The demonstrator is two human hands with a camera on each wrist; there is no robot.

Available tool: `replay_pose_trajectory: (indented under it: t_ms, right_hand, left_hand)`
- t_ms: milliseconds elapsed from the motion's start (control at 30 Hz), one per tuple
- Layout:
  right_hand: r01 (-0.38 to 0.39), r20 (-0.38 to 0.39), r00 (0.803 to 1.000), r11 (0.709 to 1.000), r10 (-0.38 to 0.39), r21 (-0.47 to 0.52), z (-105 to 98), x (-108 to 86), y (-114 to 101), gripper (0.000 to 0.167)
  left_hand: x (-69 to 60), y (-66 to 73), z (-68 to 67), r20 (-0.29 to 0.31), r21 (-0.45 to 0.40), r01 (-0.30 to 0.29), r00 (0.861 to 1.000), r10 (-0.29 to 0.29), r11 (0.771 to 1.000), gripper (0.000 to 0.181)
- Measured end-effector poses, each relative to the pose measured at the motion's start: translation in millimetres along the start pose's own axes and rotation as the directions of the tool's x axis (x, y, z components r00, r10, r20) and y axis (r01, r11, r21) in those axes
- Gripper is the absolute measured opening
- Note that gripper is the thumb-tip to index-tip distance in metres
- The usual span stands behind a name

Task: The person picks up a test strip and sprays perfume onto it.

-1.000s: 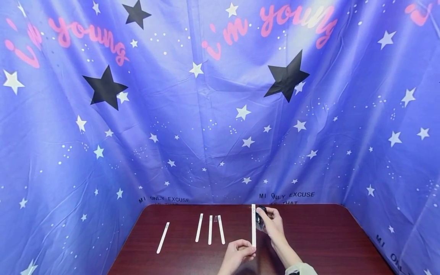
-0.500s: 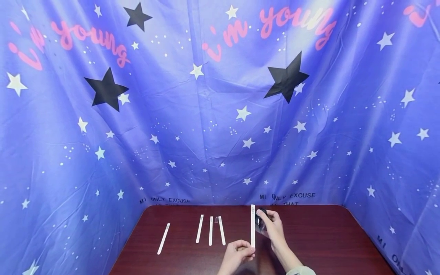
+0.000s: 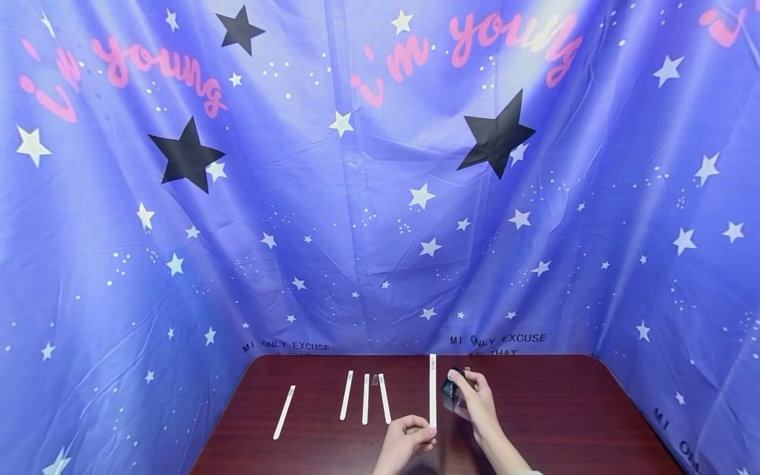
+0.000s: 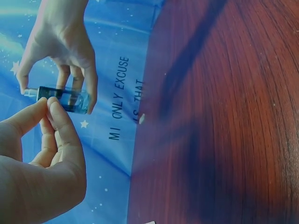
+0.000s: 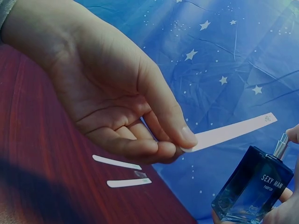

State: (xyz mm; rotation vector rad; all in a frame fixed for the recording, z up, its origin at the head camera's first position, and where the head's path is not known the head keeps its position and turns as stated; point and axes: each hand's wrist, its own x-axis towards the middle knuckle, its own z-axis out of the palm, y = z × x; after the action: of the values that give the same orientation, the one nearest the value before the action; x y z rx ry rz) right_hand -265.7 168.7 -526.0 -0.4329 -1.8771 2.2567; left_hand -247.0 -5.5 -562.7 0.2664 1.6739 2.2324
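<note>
Between thumb and forefinger, my left hand pinches the lower end of a white perfume test strip. The strip stands upright in the head view, with small print near its top. My right hand grips a dark blue glass perfume bottle marked "SEXY MAN PARFUM". One finger or thumb of that hand rests on the silver spray top. The bottle is held just right of the strip, apart from it. In the left wrist view the strip is hardly visible behind the left fingertips.
Several more test strips lie on the dark red table: one at far left, others near the middle. A small clear piece lies among them. A blue star-patterned cloth hangs around the table's back and sides.
My right hand with the perfume bottle has shifted slightly down and to the right, widening the gap to the strip. The left hand and strip have drifted slightly left.
</note>
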Motion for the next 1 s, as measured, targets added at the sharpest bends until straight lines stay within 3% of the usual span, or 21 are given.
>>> replay_pose_trajectory:
  t_ms: [333,533,833,1000]
  right_hand:
    - [-0.027,0.001,1.0,0.999,0.027,0.03,-10.6,-7.4,9.0,0.029]
    - [-0.043,0.001,0.999,0.998,0.043,0.037,-16.3,-12.1,15.0,0.028]
    - [-0.059,0.018,0.998,0.998,0.059,-0.006,-24.4,-17.1,21.2,0.036]
    - [-0.064,0.029,0.998,0.998,0.064,-0.012,-27.3,-18.6,25.1,0.038]
  left_hand:
    - [-0.8,-0.4,-12.0,-0.031,0.007,-0.005,0.999,0.006,1.0,0.02]
    - [-1.4,0.3,-20.3,-0.054,0.016,-0.013,0.998,0.014,1.0,0.023]
    - [-2.5,3.0,-36.7,-0.078,0.02,-0.02,0.997,0.021,1.0,0.003]
    - [-2.0,1.8,-49.3,-0.103,0.024,-0.035,0.994,0.037,0.999,0.006]
